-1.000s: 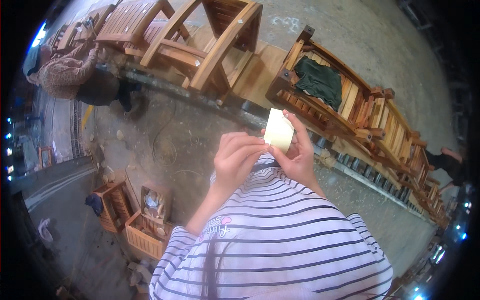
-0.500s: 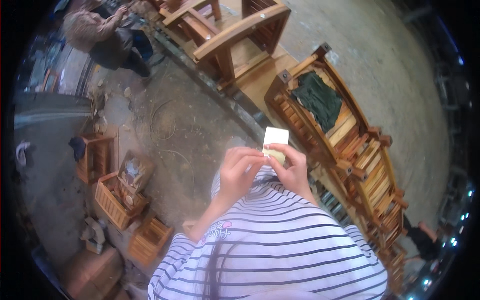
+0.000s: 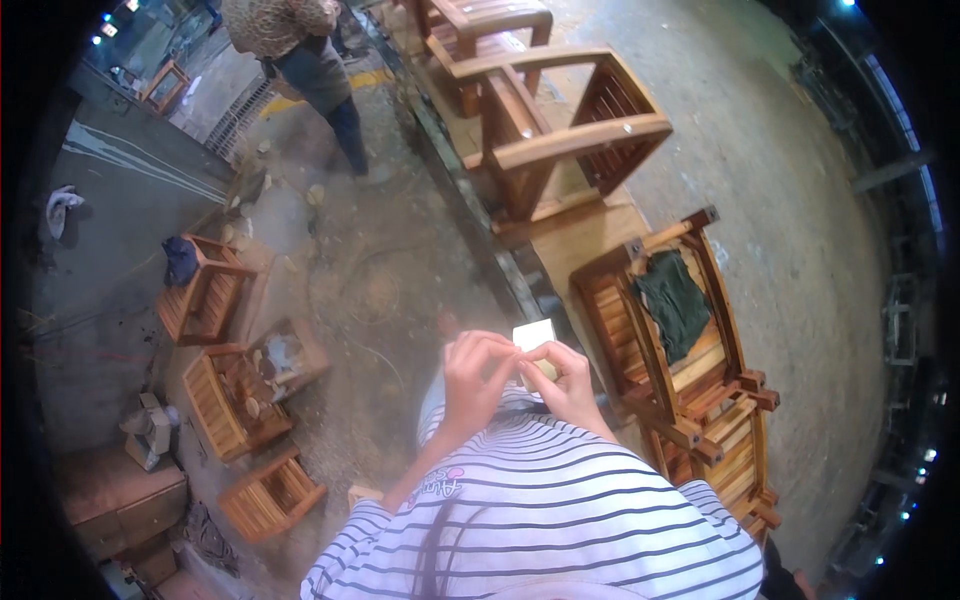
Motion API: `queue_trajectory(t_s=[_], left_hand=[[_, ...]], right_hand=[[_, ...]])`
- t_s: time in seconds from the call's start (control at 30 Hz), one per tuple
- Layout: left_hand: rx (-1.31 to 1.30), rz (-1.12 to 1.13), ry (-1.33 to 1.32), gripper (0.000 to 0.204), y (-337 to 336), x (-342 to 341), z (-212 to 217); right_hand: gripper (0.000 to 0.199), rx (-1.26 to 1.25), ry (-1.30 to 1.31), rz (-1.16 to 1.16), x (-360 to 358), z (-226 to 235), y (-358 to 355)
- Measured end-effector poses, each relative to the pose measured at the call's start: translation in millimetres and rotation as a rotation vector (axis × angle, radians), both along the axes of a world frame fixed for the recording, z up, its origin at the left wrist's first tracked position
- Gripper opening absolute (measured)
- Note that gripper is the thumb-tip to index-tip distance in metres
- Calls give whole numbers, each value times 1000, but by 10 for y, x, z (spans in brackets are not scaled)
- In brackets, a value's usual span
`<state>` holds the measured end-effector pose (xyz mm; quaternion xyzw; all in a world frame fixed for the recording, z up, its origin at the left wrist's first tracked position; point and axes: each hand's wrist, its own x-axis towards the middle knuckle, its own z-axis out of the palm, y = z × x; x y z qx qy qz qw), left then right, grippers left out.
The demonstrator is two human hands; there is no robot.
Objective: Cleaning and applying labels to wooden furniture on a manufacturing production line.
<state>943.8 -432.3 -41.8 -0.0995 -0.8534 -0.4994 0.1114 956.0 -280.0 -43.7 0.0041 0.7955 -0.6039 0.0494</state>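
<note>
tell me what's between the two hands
In the head view, a small pale folded sheet sits between the left hand and right hand, pinched by both.

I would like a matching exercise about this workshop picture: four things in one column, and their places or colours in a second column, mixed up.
Things:
1. pale folded sheet
2. dark green cloth
3. dark blue cloth
4. other person

Places:
A. lying on the seat of the wooden chair at the right
B. standing at the top left, on the dusty floor
C. held between the left hand and the right hand
D. draped on a small wooden crate at the left

Pairs: 1-C, 2-A, 3-D, 4-B
</note>
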Motion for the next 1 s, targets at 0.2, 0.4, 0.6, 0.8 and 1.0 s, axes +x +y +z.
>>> queue_trajectory(t_s=[0.2, 0.4, 0.6, 0.8, 1.0], left_hand=[[271, 185, -153, 7, -1429, -1113, 28], [373, 186, -209, 6, -1993, -2367, 41], [380, 148, -169, 12, -1844, -4017, -16], [391, 131, -185, 6, -1447, -6100, 57], [549, 369, -261, 9, -1060, -8422, 133]], right_hand=[[9, -9, 19, 8, -1224, 151, -1583], [8, -13, 46, -30, -2443, 179, -2193], [8, -62, -17, -99, -4019, 211, -2085], [8, -29, 154, -115, -6083, 233, -1675], [8, 117, 141, -306, -7764, 283, -981]])
